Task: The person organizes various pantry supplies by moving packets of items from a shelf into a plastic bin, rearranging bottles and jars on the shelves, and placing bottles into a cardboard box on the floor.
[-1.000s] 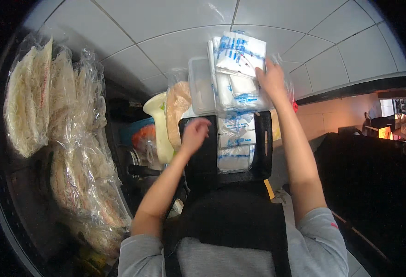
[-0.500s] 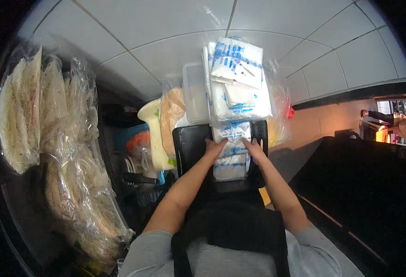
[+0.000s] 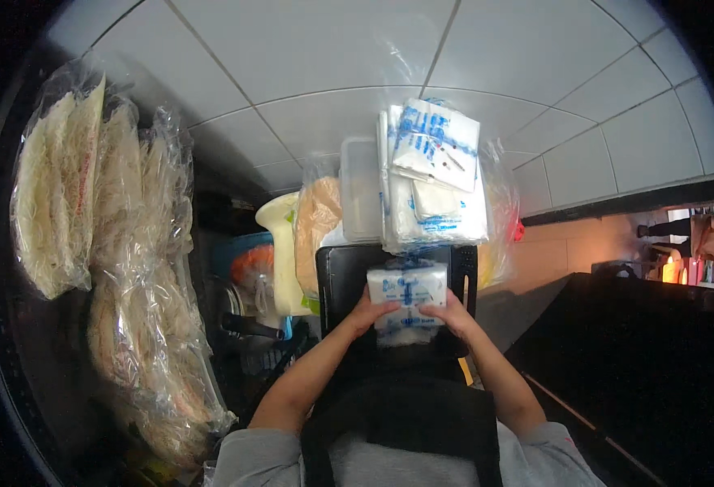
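Both hands grip a small, blue-printed white packet of plastic bags (image 3: pixel 408 288) over a black tray (image 3: pixel 342 261). My left hand (image 3: pixel 366 313) is closed on its left side, my right hand (image 3: pixel 451 313) on its right, thumbs on top. Part of another packet shows beneath it. Beyond the tray is a taller stack of similar white packets (image 3: pixel 438 144), next to a translucent plastic container (image 3: pixel 359 191) on its left and a loose clear bag (image 3: pixel 503 203) on its right.
Bagged pale dried noodles (image 3: pixel 56 195) line the left. Brown paper (image 3: pixel 316 227), a cream curved object (image 3: pixel 276 243), a blue bowl (image 3: pixel 225 252) and a black handle (image 3: pixel 251 325) lie left of the tray. A dark surface (image 3: pixel 608 341) fills the right; a person (image 3: pixel 706 235) is beyond.
My right hand has left the tall stack and come down to the tray; my left hand has joined it. Both now grip the small packet, raised and drawn slightly toward me.
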Demonstrator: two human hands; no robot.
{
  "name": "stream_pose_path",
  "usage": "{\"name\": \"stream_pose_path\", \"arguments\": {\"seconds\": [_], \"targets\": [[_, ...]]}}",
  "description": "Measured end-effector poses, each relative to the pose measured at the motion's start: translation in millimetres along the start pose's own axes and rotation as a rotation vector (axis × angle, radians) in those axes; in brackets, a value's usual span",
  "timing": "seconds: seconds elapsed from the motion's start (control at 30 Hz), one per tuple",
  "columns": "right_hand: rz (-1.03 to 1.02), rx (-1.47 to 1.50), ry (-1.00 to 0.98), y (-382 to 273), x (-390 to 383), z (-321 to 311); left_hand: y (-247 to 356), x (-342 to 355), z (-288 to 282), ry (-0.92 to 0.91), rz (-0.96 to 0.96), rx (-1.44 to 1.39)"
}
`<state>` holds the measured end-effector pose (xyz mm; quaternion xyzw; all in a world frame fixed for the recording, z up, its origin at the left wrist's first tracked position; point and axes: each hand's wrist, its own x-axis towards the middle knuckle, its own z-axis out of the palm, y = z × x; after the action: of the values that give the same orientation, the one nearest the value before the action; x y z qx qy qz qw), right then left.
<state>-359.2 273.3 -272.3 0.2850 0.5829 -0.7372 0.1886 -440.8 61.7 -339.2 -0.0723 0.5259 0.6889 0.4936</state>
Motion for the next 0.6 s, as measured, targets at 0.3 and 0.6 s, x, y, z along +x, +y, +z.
{"name": "stream_pose_path", "arguments": {"seconds": [0.3,0.6], "targets": [[-0.181,-0.033,0.015,-72.2,-58.2,42.4,89.0,-82.7,15.6,-0.188,0.243,0.170],[-0.367,0.348,-0.294,-198.9,-52.9,74.9,166.2,-109.6,-14.8,0.209,0.299,-0.277]]}}
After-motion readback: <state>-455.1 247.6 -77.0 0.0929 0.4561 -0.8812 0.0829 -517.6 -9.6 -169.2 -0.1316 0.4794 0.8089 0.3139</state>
